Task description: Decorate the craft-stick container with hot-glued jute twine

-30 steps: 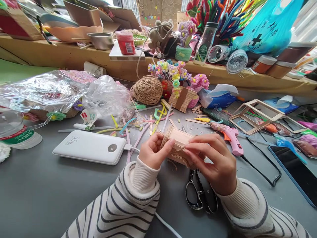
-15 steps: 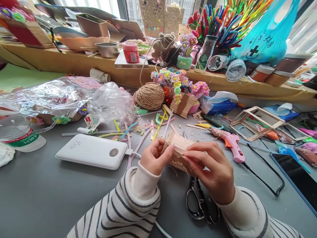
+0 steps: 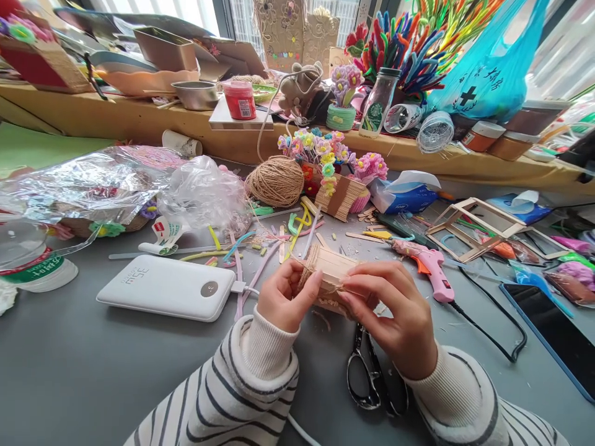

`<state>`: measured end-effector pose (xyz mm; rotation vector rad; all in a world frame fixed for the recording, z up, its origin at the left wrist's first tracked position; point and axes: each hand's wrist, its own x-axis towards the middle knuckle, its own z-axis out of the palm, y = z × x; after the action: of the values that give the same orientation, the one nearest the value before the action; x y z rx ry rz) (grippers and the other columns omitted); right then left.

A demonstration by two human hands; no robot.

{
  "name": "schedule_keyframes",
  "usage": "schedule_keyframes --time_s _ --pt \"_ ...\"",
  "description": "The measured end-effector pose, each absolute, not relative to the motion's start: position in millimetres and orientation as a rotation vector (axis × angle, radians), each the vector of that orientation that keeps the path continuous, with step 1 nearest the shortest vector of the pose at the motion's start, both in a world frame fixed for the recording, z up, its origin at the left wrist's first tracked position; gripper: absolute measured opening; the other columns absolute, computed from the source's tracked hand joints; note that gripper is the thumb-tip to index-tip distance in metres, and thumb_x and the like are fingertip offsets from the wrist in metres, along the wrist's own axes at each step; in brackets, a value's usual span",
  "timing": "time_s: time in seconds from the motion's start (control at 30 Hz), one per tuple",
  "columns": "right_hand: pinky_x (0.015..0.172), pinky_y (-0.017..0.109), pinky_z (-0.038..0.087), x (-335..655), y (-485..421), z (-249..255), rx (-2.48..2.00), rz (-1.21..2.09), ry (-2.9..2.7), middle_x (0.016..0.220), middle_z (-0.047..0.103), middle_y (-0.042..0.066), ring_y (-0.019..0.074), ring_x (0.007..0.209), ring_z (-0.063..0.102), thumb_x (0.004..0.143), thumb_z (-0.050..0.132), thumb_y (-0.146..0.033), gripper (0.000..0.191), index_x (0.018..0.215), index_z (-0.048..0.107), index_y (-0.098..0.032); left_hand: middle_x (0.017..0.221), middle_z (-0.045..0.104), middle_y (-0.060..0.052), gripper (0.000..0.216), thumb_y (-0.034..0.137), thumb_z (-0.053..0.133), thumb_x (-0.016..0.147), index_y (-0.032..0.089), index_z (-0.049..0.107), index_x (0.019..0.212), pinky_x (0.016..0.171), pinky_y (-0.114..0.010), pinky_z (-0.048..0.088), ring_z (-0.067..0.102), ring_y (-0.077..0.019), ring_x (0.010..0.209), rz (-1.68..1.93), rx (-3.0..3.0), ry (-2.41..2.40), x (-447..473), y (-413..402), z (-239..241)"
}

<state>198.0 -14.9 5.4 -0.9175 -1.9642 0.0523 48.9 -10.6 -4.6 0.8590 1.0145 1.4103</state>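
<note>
Both hands hold a small wooden stick box (image 3: 332,272) partly wrapped in jute twine, just above the grey table (image 3: 93,365). My left hand (image 3: 283,297) grips its left end, thumb pressed on the twine wrap. My right hand (image 3: 395,316) closes round its right side, fingers pinching the twine against the front. A ball of jute twine (image 3: 275,181) lies behind, with a strand running toward the box. Black scissors (image 3: 369,375) lie on the table under my right wrist.
A white power bank (image 3: 167,288) lies left of my hands, a pink glue gun (image 3: 430,263) with a black cord to the right, a phone (image 3: 553,334) far right. Pipe-cleaner flowers (image 3: 325,148), stick frames (image 3: 478,226), plastic bags (image 3: 199,192) and scraps crowd the back below a cluttered wooden shelf (image 3: 139,118).
My hands stay on the box; the fingers shift slightly along the twine. The view moved a little as my head shifted.
</note>
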Motion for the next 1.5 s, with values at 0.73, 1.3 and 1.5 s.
schedule_keyframes --time_s 0.73,1.3,1.5 --pt "0.07 0.031 0.046 191.3 -16.3 2.4 -0.991 0.074 -1.893 0.083 0.06 0.003 0.0153 0.08 0.053 0.074 0.061 -0.012 0.012 0.083 0.062 -0.019 0.048 0.049 0.006 0.024 0.036 0.064 0.064 0.015 0.052 0.06 0.046 -0.018 0.036 0.044 -0.0054 0.045 1.432 0.893 1.101 50.7 -9.7 -1.4" --pt "0.074 0.032 0.047 193.6 -18.7 3.5 -0.948 -0.004 -1.943 0.082 0.061 0.005 0.0163 0.082 0.053 0.071 0.063 -0.008 0.018 0.087 0.062 -0.016 0.054 0.057 0.005 0.025 0.029 0.071 0.059 0.014 0.052 0.066 0.051 -0.017 0.041 0.052 -0.0061 0.05 1.42 0.871 1.095 51.7 -10.2 -5.5" --pt "0.074 0.034 0.048 194.7 -19.4 3.9 -0.94 -0.058 -1.963 0.084 0.062 0.005 0.0174 0.083 0.054 0.072 0.062 -0.008 0.02 0.089 0.063 -0.018 0.056 0.058 0.004 0.023 0.027 0.071 0.059 0.014 0.054 0.067 0.052 -0.016 0.042 0.053 -0.0056 0.051 1.439 0.867 1.088 52.2 -10.4 -4.2"
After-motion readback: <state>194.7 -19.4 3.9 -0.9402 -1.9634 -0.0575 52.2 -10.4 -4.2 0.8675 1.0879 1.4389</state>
